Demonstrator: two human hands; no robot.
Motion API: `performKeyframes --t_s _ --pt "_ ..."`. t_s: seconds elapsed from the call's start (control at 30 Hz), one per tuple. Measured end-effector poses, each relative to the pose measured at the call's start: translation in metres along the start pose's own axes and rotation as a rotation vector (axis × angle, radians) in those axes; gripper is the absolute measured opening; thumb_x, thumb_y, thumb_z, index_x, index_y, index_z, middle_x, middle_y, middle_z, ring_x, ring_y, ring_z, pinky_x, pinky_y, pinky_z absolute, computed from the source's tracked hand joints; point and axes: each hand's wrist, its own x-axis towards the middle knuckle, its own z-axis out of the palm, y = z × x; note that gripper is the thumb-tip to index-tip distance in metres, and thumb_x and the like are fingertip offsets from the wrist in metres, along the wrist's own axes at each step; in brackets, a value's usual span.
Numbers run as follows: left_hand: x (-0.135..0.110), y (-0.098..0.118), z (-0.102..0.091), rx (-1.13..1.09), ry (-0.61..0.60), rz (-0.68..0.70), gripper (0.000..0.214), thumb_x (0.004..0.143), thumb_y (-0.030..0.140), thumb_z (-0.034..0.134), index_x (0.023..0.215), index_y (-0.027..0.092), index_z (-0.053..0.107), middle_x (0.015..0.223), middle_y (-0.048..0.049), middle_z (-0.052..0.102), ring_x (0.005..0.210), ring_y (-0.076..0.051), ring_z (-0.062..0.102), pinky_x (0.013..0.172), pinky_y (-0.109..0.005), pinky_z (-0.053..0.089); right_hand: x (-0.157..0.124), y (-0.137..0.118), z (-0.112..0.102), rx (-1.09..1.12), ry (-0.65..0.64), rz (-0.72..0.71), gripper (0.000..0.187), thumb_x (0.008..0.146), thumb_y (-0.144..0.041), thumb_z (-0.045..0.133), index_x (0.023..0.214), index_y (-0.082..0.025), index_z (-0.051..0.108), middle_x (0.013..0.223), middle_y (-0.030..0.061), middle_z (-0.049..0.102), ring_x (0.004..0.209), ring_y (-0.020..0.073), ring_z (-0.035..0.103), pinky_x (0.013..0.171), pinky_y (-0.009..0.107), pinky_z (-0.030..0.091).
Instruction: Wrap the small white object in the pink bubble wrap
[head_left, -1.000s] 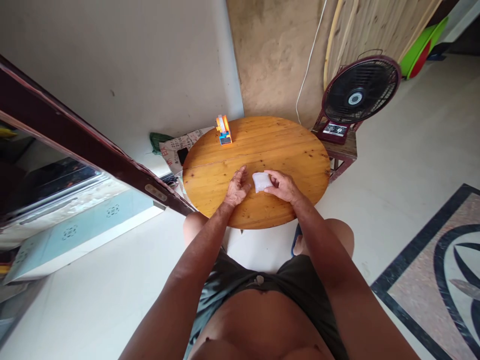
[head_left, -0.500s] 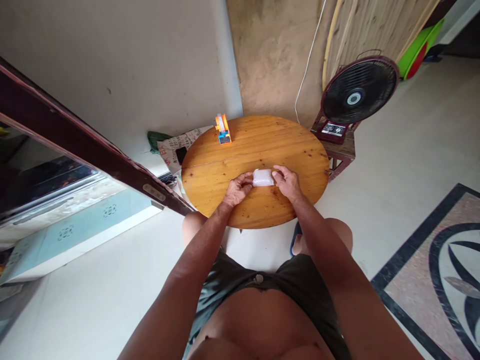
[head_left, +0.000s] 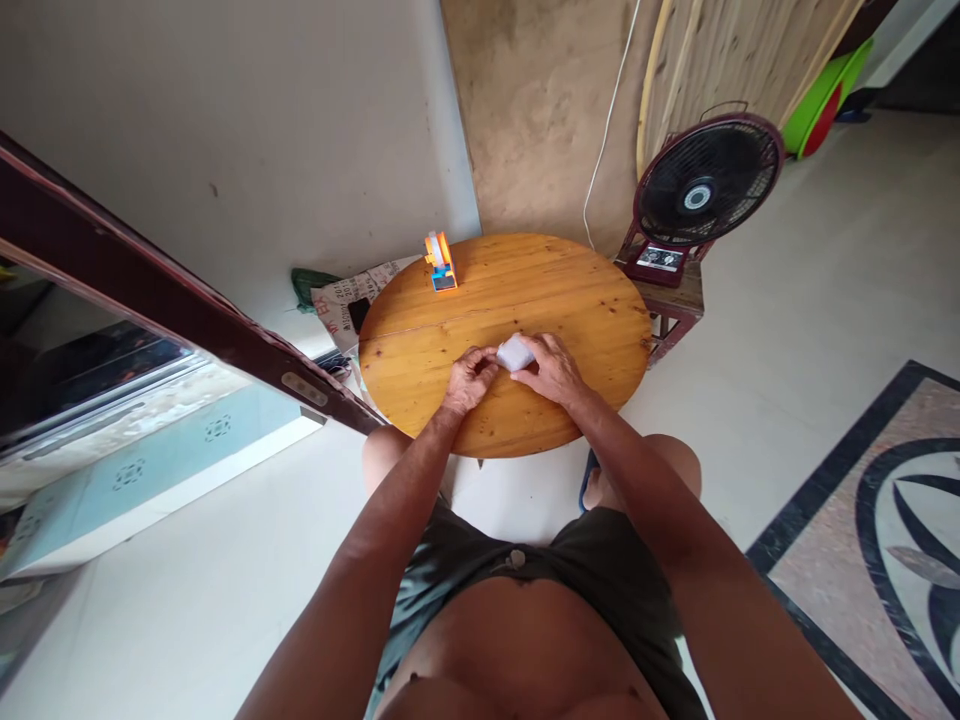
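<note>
A small whitish packet (head_left: 515, 353), which looks like bubble wrap folded into a block, is tilted above the middle of the round wooden table (head_left: 420, 330). My right hand (head_left: 553, 368) grips it from the right, fingers over the far side and thumb at the near edge. At its left corner, my left hand (head_left: 471, 378) is closed in a pinch, fingertips on the packet's edge. Toward the table's far left edge stands an orange and blue tape dispenser (head_left: 441, 262) with a roll of tape in it.
Right of the table, a dark red fan (head_left: 709, 185) stands on a wooden stool (head_left: 694, 290). A white cord (head_left: 611, 125) hangs down the wall behind. Left of the table are a printed sheet (head_left: 337, 300), a dark phone-like object (head_left: 359, 314) and a door frame (head_left: 255, 350).
The packet has turned and tilted up, moving slightly left. My right hand has come left and closed on it; my left hand's fingers have drawn together at its edge.
</note>
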Motion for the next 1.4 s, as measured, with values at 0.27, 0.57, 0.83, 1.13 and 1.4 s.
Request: performKeyframes --t_s 0.27,0.57,0.83,1.13,1.4 --pt "0.001 0.001 0.0 -0.118 -0.111 -0.028 0.051 0.08 0.035 0.072 0.127 0.016 0.063 0.114 -0.0104 0.074 0.109 -0.025 0.07 0.108 -0.047 0.051 -0.003 0.005 0.002 -0.005 0.035 0.026 0.062 0.078 -0.021 0.07 0.139 -0.025 0.062 0.138 0.0118 0.052 0.13 0.0323 0.051 0.112 0.046 0.047" --pt "-0.005 0.0 -0.003 -0.13 -0.194 -0.102 0.049 0.081 0.039 0.073 0.125 0.016 0.067 0.111 -0.0104 0.076 0.107 -0.026 0.072 0.102 -0.045 0.055 -0.002 0.008 0.002 -0.06 0.098 0.106 0.053 0.081 -0.008 0.058 0.131 -0.023 0.068 0.125 0.0122 0.062 0.117 0.029 0.059 0.104 0.043 0.051" --pt "0.006 -0.013 0.001 0.218 -0.013 0.006 0.075 0.076 0.023 0.073 0.146 0.013 0.049 0.148 -0.0185 0.053 0.137 -0.035 0.052 0.12 -0.051 0.04 0.001 0.008 0.0 -0.017 -0.002 0.008 0.057 0.083 -0.02 0.064 0.14 -0.02 0.058 0.13 0.0116 0.068 0.117 0.0312 0.061 0.105 0.046 0.05" --pt "0.008 -0.013 0.004 0.175 -0.081 -0.007 0.084 0.078 0.02 0.068 0.155 0.014 0.035 0.138 -0.0146 0.063 0.129 -0.031 0.059 0.12 -0.051 0.04 0.004 0.011 0.003 0.002 -0.002 0.058 0.046 0.093 -0.018 0.051 0.136 -0.024 0.064 0.124 0.0074 0.071 0.113 0.0269 0.064 0.103 0.041 0.051" --pt "0.006 0.004 0.005 0.221 -0.047 0.007 0.048 0.079 0.02 0.069 0.127 0.018 0.064 0.118 -0.0095 0.072 0.108 -0.025 0.069 0.104 -0.041 0.054 0.018 0.009 0.001 -0.131 -0.006 0.264 0.041 0.09 -0.019 0.057 0.128 -0.021 0.072 0.114 0.0105 0.072 0.107 0.0261 0.066 0.1 0.038 0.052"
